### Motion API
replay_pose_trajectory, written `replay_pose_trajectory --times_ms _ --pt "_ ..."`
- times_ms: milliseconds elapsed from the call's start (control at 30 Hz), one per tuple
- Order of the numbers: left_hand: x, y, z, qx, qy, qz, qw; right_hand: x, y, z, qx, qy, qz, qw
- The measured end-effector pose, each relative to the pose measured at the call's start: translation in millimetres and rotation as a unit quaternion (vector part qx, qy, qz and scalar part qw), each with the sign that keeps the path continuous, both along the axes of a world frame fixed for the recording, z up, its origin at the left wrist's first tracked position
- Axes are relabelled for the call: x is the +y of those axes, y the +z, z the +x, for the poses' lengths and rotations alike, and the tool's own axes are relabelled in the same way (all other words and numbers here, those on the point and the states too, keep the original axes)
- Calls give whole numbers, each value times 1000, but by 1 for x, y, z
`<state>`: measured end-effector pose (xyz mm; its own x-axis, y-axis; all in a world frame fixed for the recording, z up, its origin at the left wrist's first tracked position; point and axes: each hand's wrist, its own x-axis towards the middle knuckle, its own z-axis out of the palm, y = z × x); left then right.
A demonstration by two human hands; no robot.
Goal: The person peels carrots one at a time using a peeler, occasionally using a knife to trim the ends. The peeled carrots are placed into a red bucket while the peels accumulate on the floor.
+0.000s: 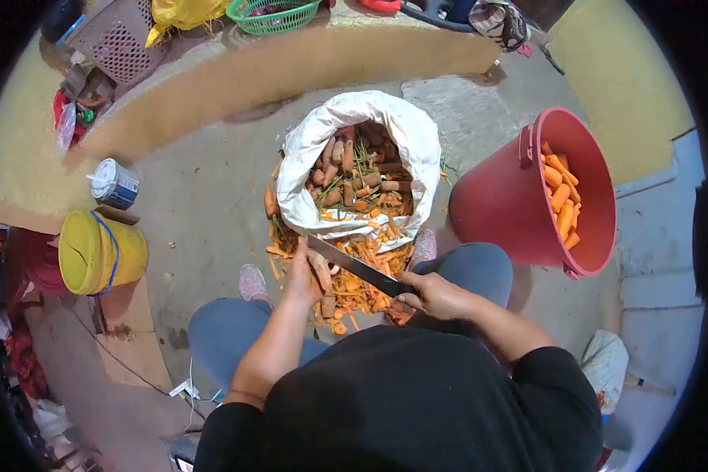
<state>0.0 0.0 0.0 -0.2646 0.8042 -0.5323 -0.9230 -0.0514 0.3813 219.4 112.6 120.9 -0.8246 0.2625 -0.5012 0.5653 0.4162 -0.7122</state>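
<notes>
My left hand (pixel 300 279) is closed around a carrot (pixel 320 270), held low in front of my knees. In my right hand (pixel 436 296) is the black handle of a large knife (pixel 352 264). Its blade slants up to the left and overlaps the carrot's upper end in this view. Just beyond my hands stands a white sack (pixel 297 200) with its rim rolled down, holding unpeeled carrots (pixel 348 169) and green stalks. Orange peelings (pixel 359 297) are heaped on the floor between my feet, partly under the knife and hands.
A tall red bin (pixel 488 189) with peeled carrots (pixel 560 197) leans at the right. To the left are a yellow bucket (pixel 82 256) and a small paint tin (pixel 116 189). A low curved ledge (pixel 291 69) runs behind the sack, carrying a green basket (pixel 271 20).
</notes>
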Motion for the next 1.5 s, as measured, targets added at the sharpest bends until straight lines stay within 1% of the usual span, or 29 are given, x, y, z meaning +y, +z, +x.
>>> replay_pose_trajectory --times_ms 67,100,167,200,300,400,433,533,633,700,767,833,867,900,933,967,1000,1033,1067,1100,1167,1200,1233,1300,1333,1400,1433,1467,1500 --pt "6 -8 -6 26 -6 -15 1000 -4 -11 13 94 4 96 991" --pt "-7 -7 13 47 16 -56 997 -22 7 41 88 -23 119 989" --pt "-17 -13 6 116 60 -152 980 -35 18 62 106 -83 147 980" --pt "-15 5 12 198 39 -61 977 -38 23 77 78 -155 172 970" --pt "-27 31 11 282 -146 -10 948 -39 27 113 -30 -333 268 904" --pt "-29 28 24 342 -165 -64 923 -30 11 157 -101 -362 308 874" --pt "-30 30 26 363 -176 -83 911 -31 9 164 -137 -341 316 874" --pt "-33 38 29 317 -189 -40 929 -34 11 169 -252 -275 349 860" --pt "-37 49 34 233 -164 6 959 -26 32 149 -226 -281 440 822" --pt "-41 53 34 207 -190 67 957 -24 48 120 -86 -314 448 833" --pt "-42 69 41 187 -198 120 955 -27 47 84 -5 -293 357 887" --pt "-42 73 45 182 -215 148 948 -26 8 51 78 -302 110 944" --pt "-44 74 47 186 -220 163 944 -33 6 26 53 -299 -16 953" --pt "-46 75 48 188 -225 177 939 -40 -6 7 70 -299 -167 937" --pt "-47 65 46 182 -246 179 935 -45 -16 -11 80 -280 -247 924" --pt "-49 67 45 174 -232 173 941 -51 -4 -27 16 -270 -268 925" --pt "-49 72 45 165 -220 168 947 -49 -31 -32 99 -235 -276 927" --pt "-48 75 45 155 -209 163 952 -43 -34 -33 86 -233 -242 938" --pt "-50 75 49 204 -131 136 961 -31 -34 -38 73 -230 -208 948" --pt "-50 73 47 223 -146 106 958 -20 -33 -43 60 -227 -176 956" --pt "-51 65 41 262 -175 44 948 -6 -29 -44 74 -223 30 972" --pt "-51 56 40 256 -167 5 952 3 -33 -43 130 -220 135 957" --pt "-50 52 40 224 -151 8 963 14 -25 -43 135 -187 212 950" --pt "-49 49 40 159 -115 16 980 34 -14 -40 163 -219 208 939" --pt "-48 51 41 118 -77 13 990 41 -9 -40 216 -247 185 926" --pt "-49 47 40 100 -43 -21 994 47 2 -38 302 -313 123 892" --pt "-49 46 40 91 -27 -38 995 43 18 -39 335 -353 88 869" --pt "-50 47 40 75 -24 -45 996 32 36 -41 401 -425 -31 811" --pt "-50 46 38 63 -42 -17 997 33 36 -39 408 -449 -24 794"
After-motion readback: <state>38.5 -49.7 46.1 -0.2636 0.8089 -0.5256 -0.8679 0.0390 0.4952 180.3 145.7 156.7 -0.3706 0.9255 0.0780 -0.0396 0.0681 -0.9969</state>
